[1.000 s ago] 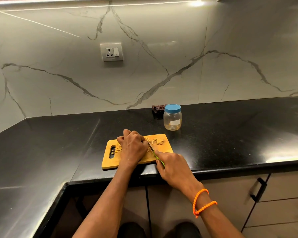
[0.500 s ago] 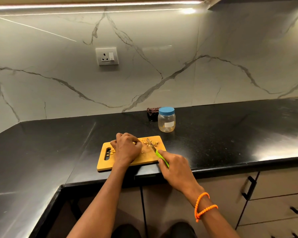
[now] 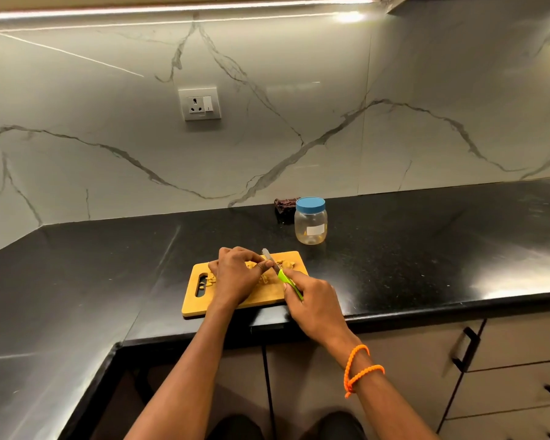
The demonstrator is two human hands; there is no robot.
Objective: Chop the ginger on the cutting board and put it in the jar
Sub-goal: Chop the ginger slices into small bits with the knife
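Polished black stone forms the L-shaped worktop [image 3: 426,249], glossy and faintly speckled, above flat-fronted cabinet drawers [image 3: 521,360] with slim black bar handles. Nearest the camera, the right hand [image 3: 311,300], with a beaded orange bracelet [image 3: 361,369] looped twice round its wrist, is curled round the lime-green handle of a small knife [image 3: 280,271], whose narrow grey blade slants up and away over the board. The left hand [image 3: 235,274] rests on the rectangular wooden cutting board [image 3: 267,296], fingers bent, fingertips meeting the blade; whether they pinch a piece I cannot tell. Pale yellow, knobbly chunks of ginger [image 3: 283,264] lie scattered on the board, some by its oval handle slot, some beyond the blade. Just past the board's far right corner stands a round, clear plastic jar [image 3: 310,225] with a white label and a blue screw lid still on. Behind it sits a small, crumpled dark brown object [image 3: 285,205]. Farthest back, a veined marble-look wall [image 3: 299,122] carries a white socket plate [image 3: 199,104].
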